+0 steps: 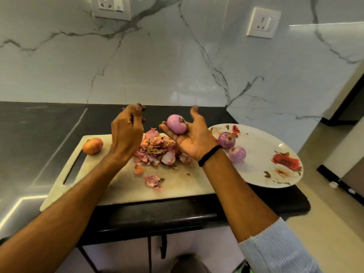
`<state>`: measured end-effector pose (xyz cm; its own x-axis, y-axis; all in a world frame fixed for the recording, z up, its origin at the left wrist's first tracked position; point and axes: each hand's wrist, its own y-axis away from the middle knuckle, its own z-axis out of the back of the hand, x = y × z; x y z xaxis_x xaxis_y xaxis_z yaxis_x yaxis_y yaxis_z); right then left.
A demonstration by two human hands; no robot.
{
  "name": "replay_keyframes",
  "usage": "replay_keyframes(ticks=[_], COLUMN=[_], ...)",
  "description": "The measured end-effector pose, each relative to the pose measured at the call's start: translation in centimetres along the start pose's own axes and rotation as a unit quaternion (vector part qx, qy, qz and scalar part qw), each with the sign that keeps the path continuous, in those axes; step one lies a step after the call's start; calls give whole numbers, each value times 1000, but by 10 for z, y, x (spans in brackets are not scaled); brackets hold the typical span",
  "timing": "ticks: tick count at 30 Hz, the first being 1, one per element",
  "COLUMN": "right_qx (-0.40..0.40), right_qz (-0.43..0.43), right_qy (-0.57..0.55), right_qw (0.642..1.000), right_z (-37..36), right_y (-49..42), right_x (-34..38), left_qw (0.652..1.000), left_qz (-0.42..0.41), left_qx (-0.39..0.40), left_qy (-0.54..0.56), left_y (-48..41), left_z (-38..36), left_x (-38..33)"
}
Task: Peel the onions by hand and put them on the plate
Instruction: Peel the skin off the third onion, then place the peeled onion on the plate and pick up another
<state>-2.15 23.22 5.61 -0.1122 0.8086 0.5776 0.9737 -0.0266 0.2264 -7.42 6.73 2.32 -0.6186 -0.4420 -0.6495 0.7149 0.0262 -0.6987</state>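
Onion (176, 124), peeled, root tuft left, lies on upturned right hand (194, 138), fingers loosely spread, thumb clear. Left hand (127, 133) fingertips bunched; holding a scrap or not, cannot tell. Pinch tuft off, then set onion beside peeled pair (226, 139) on plate (262, 154)

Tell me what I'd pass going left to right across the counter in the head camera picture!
Unpeeled onion → left hand → pile of onion skins → peeled onion resting on the right hand → darker peeled onion → paler peeled onion, both on the flowered plate.
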Motion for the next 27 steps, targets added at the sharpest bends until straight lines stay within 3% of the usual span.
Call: replay_keyframes(ticks=[3,8,10,13,16,21,27], right_qx=[12,-4,-53,-164,-247,-298,-304], right_qz=[40,142,216,297,284,194,178], right_qy=[28,122,172,307,406,472,565], right_qw=[999,982,960,889,833,807,747], right_z=[-3,12,24,46,72,109,113], right_y=[15,45,52,60,60,48,40], right_x=[5,36,60,97,124,125,120], left_qw=[998,995,994,993,993,993,993], left_qz=[-58,-86,-90,-94,-94,-91,-83], left_qx=[-7,-21,-19,-14,-13,-14,-3], left_qy=[-14,-55,-61,-64,-65,-71,-89], left_y=[3,9,9,10,11,13,16], left_z=[-2,-3,-2,-2,-3,-5,-7], left_x=[5,2,4,7,8,8,11])
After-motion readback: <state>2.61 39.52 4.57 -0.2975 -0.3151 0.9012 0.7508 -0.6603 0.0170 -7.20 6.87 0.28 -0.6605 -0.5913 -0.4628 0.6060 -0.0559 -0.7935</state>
